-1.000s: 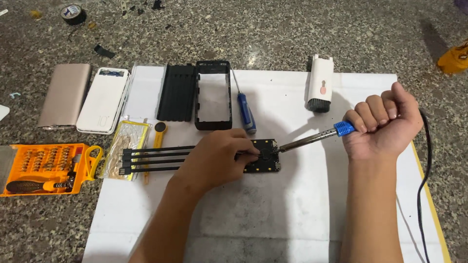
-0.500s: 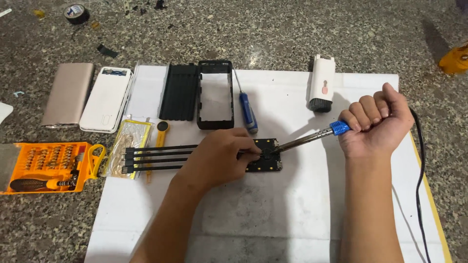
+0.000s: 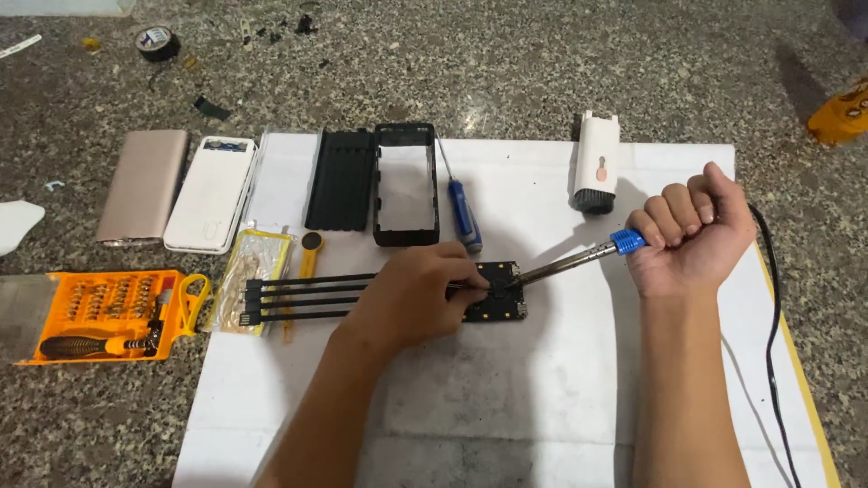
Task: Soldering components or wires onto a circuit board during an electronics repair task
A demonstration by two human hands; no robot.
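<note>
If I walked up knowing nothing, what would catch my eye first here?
Mid-sheet, the right hand grips a blue-collared soldering iron, its tip on a small black circuit board that the left hand steadies. At far left sits a bright orange screwdriver-bit case.

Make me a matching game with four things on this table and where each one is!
Things:
1. soldering iron
2. circuit board
3. orange screwdriver kit
4. blue-handled screwdriver

Places:
A. at the left edge of the white sheet, on the stone top
B. gripped in the right hand, tip on the board
C. lying beside the empty black case
D. under the fingers of the left hand, in the middle of the sheet

Pairs: 1-B, 2-D, 3-A, 4-C
</note>
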